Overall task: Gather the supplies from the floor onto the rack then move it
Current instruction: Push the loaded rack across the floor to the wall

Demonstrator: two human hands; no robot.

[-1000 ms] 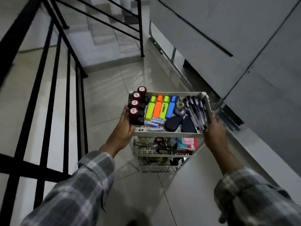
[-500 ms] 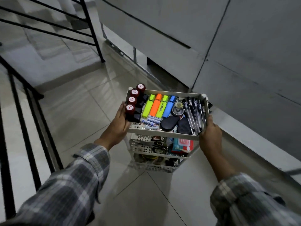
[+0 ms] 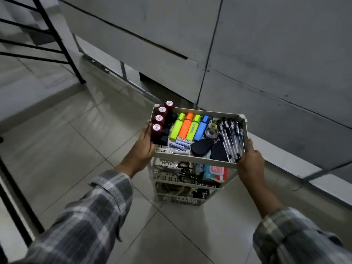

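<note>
A white three-tier plastic rack (image 3: pixel 194 159) is held between both hands over the grey tiled floor (image 3: pixel 76 149), close to the grey panelled wall (image 3: pixel 266 54). Whether its foot rests on the tiles cannot be told. The left hand (image 3: pixel 144 147) clasps the left end of the top tray, its fingers curled against the outer wall just beside the row of red-capped bottles (image 3: pixel 160 119). The right hand (image 3: pixel 250 162) grasps the tray's near right corner, with the thumb lying along the right wall next to the black pens (image 3: pixel 230 138). The top tray thus sits squarely between the two grips, with both plaid sleeves reaching in from below.

In that tray four highlighters lie side by side: yellow (image 3: pixel 177 128), orange (image 3: pixel 185 126), green (image 3: pixel 192 128) and blue (image 3: pixel 201 129). Batteries (image 3: pixel 180 145) lie in front of them, and a tape roll (image 3: pixel 211 130) lies between the blue highlighter and the pens. On the middle tier are scissors (image 3: pixel 185 173) and a red and teal wipes pack (image 3: pixel 215 172). A black stair railing (image 3: pixel 57 40) stands at the upper left.
</note>
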